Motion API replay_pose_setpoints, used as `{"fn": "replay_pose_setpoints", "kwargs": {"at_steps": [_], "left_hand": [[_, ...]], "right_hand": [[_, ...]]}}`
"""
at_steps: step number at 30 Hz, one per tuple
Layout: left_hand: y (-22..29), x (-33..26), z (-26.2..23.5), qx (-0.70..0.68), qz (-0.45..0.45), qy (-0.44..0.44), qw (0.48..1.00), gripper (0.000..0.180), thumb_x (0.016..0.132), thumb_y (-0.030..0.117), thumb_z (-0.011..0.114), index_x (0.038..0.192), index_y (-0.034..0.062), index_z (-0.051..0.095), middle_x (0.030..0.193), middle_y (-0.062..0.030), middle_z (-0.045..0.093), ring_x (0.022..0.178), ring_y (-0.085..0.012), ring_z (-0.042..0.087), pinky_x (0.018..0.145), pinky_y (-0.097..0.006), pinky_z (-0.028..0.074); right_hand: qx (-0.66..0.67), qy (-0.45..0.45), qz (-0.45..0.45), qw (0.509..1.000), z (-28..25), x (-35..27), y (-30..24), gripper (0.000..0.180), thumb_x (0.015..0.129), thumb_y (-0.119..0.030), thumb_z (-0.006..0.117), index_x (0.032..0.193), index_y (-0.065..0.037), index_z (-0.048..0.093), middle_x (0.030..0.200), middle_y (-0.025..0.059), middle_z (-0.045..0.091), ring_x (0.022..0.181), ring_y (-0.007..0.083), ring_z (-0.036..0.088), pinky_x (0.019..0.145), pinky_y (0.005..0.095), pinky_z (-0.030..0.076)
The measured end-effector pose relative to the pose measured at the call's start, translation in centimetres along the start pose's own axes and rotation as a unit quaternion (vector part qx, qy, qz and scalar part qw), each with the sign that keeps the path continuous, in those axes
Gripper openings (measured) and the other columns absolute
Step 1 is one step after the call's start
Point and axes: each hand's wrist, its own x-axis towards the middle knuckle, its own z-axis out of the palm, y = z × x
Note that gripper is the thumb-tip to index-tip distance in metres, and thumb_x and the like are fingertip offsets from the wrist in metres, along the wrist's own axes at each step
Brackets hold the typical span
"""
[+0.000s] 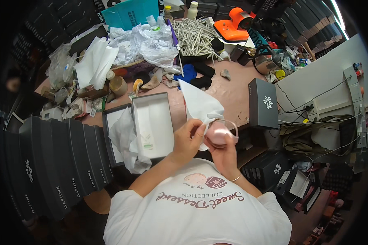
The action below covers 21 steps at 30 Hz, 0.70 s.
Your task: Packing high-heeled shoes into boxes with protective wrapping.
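Close in front of my chest I hold a pale pink shoe [218, 133] with a thin strap looping up at its right. My right hand [225, 156] grips the shoe from below, thumb against its side. A white sheet or soft bag [199, 102] covers the shoe's far part. My left hand [189, 141] pinches the edge of this white material, right beside the shoe. How far the shoe reaches under it is hidden. Left of my hands lies an open shoebox [153, 107], white inside, with a small packet at its near end.
Crumpled white tissue paper [126, 136] lies in a dark lid beside the box. Dark shoeboxes [55, 163] stand in a row at left. A closed dark box [263, 104] stands at right. Paper sticks [194, 36], plastic bags [145, 43] and an orange device [234, 26] crowd the table's back.
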Motion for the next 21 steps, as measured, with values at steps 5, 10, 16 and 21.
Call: {"fn": "replay_pose_setpoints", "kwargs": {"at_steps": [5, 10, 16, 21], "left_hand": [[-0.9, -0.3, 1.3, 0.098, 0.273, -0.041, 0.956, 0.013, 0.082, 0.000, 0.064, 0.092, 0.0049, 0.057, 0.073, -0.0124, 0.058, 0.056, -0.0251, 0.057, 0.050, -0.032, 0.044], [-1.8, -1.7, 3.1, 0.062, 0.215, -0.072, 0.972, 0.012, 0.083, 0.002, 0.065, 0.091, 0.0043, 0.055, 0.071, -0.0089, 0.056, 0.054, -0.0204, 0.053, 0.048, -0.030, 0.041], [-3.8, -1.2, 3.4, 0.082, 0.188, -0.029, 0.978, 0.010, 0.087, 0.007, 0.063, 0.091, 0.0037, 0.054, 0.069, -0.0073, 0.054, 0.054, -0.0149, 0.050, 0.049, -0.027, 0.040], [-6.2, 1.3, 2.9, -0.087, -0.070, 0.041, 0.993, 0.011, 0.095, 0.016, 0.055, 0.094, 0.0047, 0.053, 0.072, 0.0018, 0.052, 0.057, -0.0050, 0.047, 0.049, -0.022, 0.041]], "right_hand": [[-0.127, -0.102, -0.021, 0.986, -2.9, 3.0, 1.1, 0.038, 0.093, -0.026, 0.052, 0.125, -0.005, 0.050, 0.124, 0.0101, 0.054, 0.115, 0.0212, 0.052, 0.097, 0.0395, 0.043], [0.079, -0.108, 0.002, 0.991, -1.3, 3.3, -0.5, 0.034, 0.092, -0.022, 0.052, 0.120, -0.003, 0.054, 0.114, 0.0101, 0.060, 0.112, 0.0201, 0.054, 0.097, 0.0384, 0.042], [-0.596, -0.186, -0.199, 0.755, -5.8, 7.7, -0.5, 0.026, 0.080, -0.014, 0.066, 0.100, 0.002, 0.062, 0.098, 0.0215, 0.064, 0.086, 0.0304, 0.065, 0.072, 0.0364, 0.049], [-0.880, -0.197, -0.156, 0.403, -1.9, 6.0, -7.5, 0.036, 0.076, -0.030, 0.071, 0.095, -0.001, 0.063, 0.090, 0.0169, 0.063, 0.080, 0.0308, 0.063, 0.068, 0.0394, 0.049]]}}
